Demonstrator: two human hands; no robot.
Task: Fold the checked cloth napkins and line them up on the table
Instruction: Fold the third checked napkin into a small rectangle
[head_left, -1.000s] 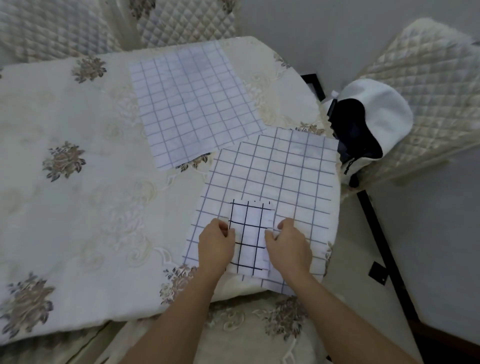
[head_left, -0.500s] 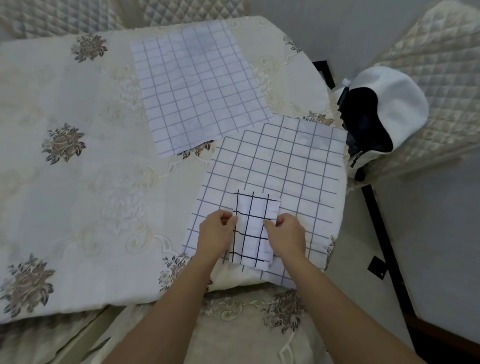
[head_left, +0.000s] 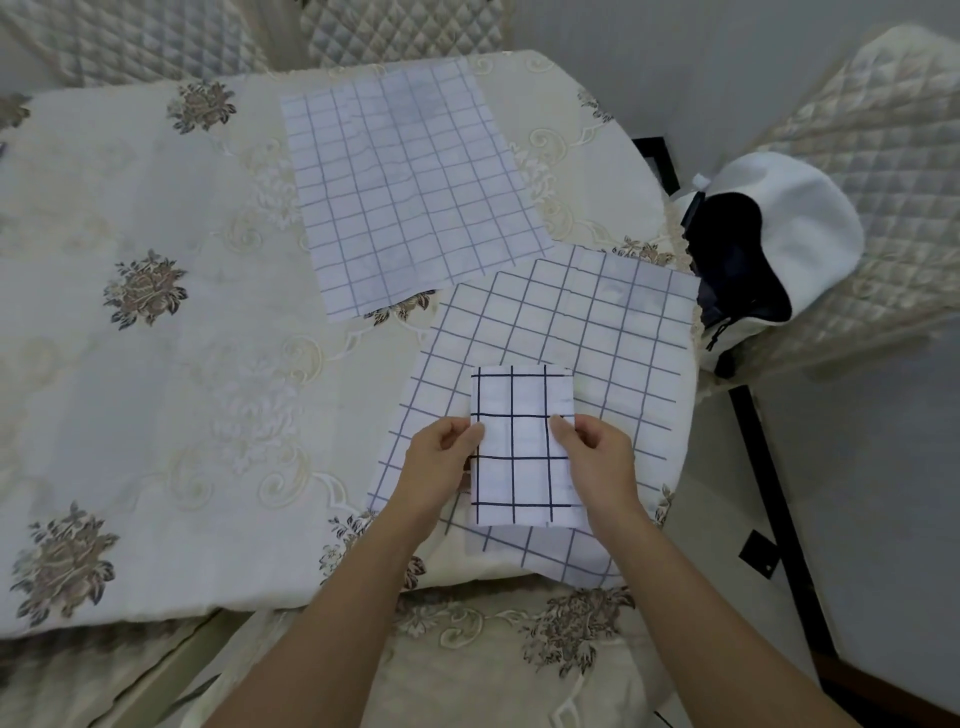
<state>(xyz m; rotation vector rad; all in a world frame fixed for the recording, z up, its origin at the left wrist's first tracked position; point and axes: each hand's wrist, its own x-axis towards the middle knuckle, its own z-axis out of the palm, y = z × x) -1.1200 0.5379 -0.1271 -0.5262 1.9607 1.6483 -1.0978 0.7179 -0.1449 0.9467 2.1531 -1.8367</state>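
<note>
Fingers, left hand (head_left: 441, 457): curled, left edge of the folded napkin (head_left: 522, 447) pinched at mid-height. Fingers, right hand (head_left: 597, 460): curled, right edge pinched. Folded napkin: small dark-checked rectangle, lower centre of the frame, held over an unfolded checked napkin (head_left: 587, 332). Second unfolded napkin (head_left: 410, 192): laid flat, upper centre. Table (head_left: 156, 374): covered by a cream floral cloth. White-and-black bag (head_left: 769, 244): seen at right.

The cloth-covered table (head_left: 156, 415), cream with embroidered flowers, carried two unfolded checked napkins lying flat: the far napkin (head_left: 410, 187) and the near napkin (head_left: 613, 322), their corners seemingly overlapping.
</note>
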